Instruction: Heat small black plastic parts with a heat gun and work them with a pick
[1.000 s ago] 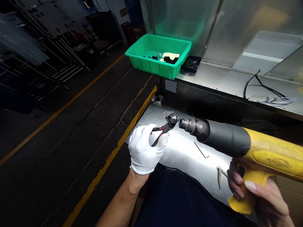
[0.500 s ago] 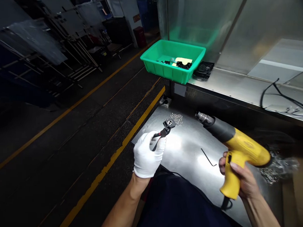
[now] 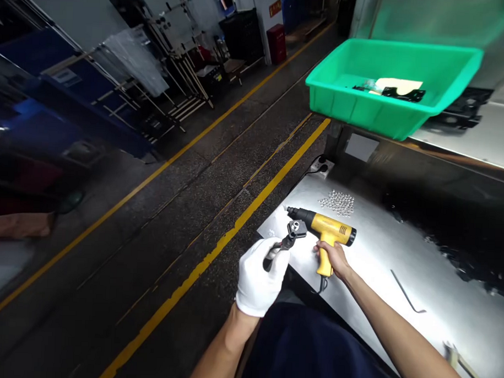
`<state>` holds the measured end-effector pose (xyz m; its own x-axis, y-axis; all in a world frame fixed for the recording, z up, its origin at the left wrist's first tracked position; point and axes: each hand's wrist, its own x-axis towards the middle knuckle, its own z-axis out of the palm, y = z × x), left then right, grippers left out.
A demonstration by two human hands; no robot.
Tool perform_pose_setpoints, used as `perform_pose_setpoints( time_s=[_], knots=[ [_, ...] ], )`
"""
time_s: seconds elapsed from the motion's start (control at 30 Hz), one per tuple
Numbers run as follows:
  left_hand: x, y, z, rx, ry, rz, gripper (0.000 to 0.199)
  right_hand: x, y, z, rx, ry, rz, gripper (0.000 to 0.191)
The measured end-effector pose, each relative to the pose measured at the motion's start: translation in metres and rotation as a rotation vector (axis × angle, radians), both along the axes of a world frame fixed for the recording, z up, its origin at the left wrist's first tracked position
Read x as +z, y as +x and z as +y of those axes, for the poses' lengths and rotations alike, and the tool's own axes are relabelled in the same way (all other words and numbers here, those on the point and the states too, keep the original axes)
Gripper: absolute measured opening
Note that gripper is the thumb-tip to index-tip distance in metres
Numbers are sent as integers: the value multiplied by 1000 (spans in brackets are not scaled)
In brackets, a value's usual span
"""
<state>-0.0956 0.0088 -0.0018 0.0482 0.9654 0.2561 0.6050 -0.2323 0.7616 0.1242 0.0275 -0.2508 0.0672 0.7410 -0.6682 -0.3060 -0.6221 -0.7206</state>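
Observation:
My left hand [image 3: 259, 277], in a white glove, is closed around the handles of dark pliers [image 3: 287, 243]. At their jaws sits a small black block [image 3: 297, 229] with a shiny metal ring or nut in its top. My bare right hand [image 3: 337, 258] grips a yellow and black heat gun [image 3: 332, 227] by its handle. The gun's nozzle points left, just beyond the block; whether the two touch I cannot tell. Behind the gun, many small shiny metal pieces [image 3: 338, 203] lie loose on the metal bench [image 3: 369, 259].
An L-shaped hex key [image 3: 407, 292] lies on the bench. Dark parts [image 3: 472, 268] are at the right. A green bin [image 3: 362, 110] holding black parts stands on the shelf, beside more black parts [image 3: 465, 108]. A power strip [image 3: 321, 166] sits at the bench's far corner.
My right hand has brought the heat gun left and away from me, close to the block in the pliers. The view has swung left, and my left hand keeps its grip.

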Motion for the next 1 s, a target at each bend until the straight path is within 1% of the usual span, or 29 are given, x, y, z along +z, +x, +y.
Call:
perform_pose_setpoints(
  time_s=[0.1,0.23,0.3,0.4,0.47,0.53,0.6,0.67,0.77,0.83,0.9,1.0],
  knots=[
    [-5,-12,2,-10,-36,-21,15,-12,-14,12,109,-32,-61,28],
    [-11,-22,9,-9,-66,-28,16,-16,-20,20,247,-40,-171,31],
    [-14,-25,13,-16,-73,-29,17,-13,-20,23,320,-41,-249,32],
    [-19,-27,16,-31,-76,-27,18,-2,-19,24,412,-41,-423,31],
    [-23,-26,16,-33,-96,-13,21,6,-17,22,456,-38,-556,32],
    [-29,-21,17,-19,-109,-17,24,11,-9,19,482,-57,-682,32],
    [-37,-13,18,-31,-151,-27,28,14,9,11,478,-75,-798,32],
    [-41,-1,18,-45,-183,-45,30,21,37,-7,441,-84,-905,31],
    [-36,20,10,-86,-231,-100,33,37,89,-52,321,-96,-1057,33],
    [-30,34,3,-142,-259,-113,33,43,121,-82,234,-120,-1129,35],
    [-25,48,-4,-204,-276,-110,32,41,146,-105,182,-135,-1151,36],
    [-20,66,-13,-289,-285,-106,31,32,161,-121,140,-108,-1118,34]
  ],
)
